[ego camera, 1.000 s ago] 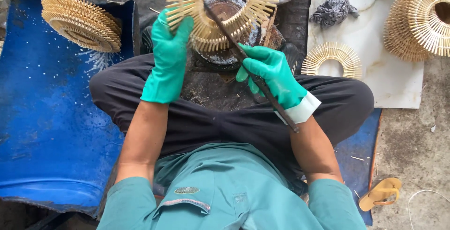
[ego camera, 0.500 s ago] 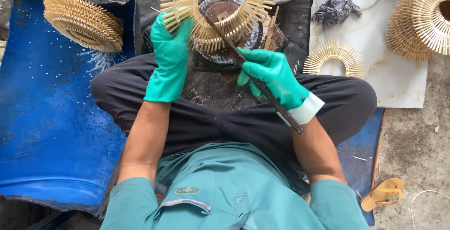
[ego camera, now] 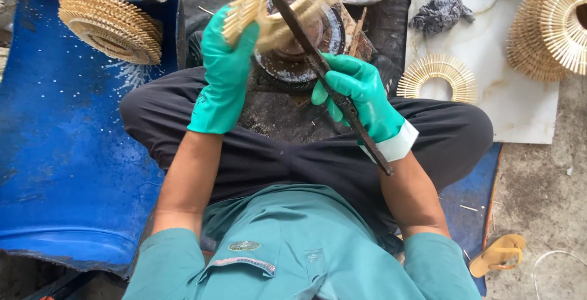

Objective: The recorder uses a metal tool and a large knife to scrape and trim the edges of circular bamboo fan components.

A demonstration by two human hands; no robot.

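I sit cross-legged, both hands in green rubber gloves. My left hand [ego camera: 229, 62] grips the rim of a round ring of radiating bamboo sticks [ego camera: 260, 3], held up and tilted over a dark round pot [ego camera: 293, 49] between my knees. My right hand [ego camera: 361, 95] is closed on a long dark stick-like brush [ego camera: 330, 80] that slants up across the ring's middle. The ring is blurred with motion and its top runs out of view.
A finished stick ring [ego camera: 110, 25] lies on the blue plastic sheet [ego camera: 55, 153] at left. A smaller ring [ego camera: 437, 77] and a dark rag [ego camera: 440, 13] lie on a white marble slab [ego camera: 501, 110]; a stack of rings [ego camera: 550, 25] at far right. A yellow sandal [ego camera: 498, 254] lower right.
The stick ring has tipped and turned in my left hand, now edge-on and blurred. The brush has shifted up across its centre. The view sits closer.
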